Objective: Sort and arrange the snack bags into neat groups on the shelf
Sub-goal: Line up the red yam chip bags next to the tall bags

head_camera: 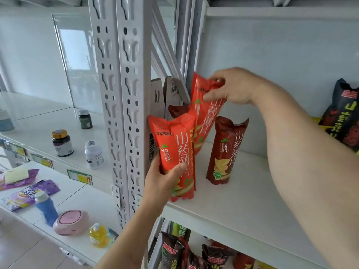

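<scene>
Two bright red yam-slice bags stand at the left end of the white shelf (pixel 242 199). My left hand (pixel 163 181) grips the lower part of the front red bag (pixel 174 150), which stands upright at the shelf's front edge. Behind it the second red bag (pixel 204 121) leans to the left, and my right hand (pixel 227 88) pinches its top. A dark red bag (pixel 223 152) stands upright just right of them, untouched. Another dark red bag (pixel 176 110) shows partly behind the red ones. A black bag (pixel 343 117) leans at the far right.
A perforated white upright post (pixel 124 105) stands just left of the bags, with cardboard boxes (pixel 161 98) behind it. The left shelving holds bottles (pixel 62 142), purple packets (pixel 29 193) and a pink case (pixel 71 222). The lower shelf holds several dark snack bags (pixel 194 253).
</scene>
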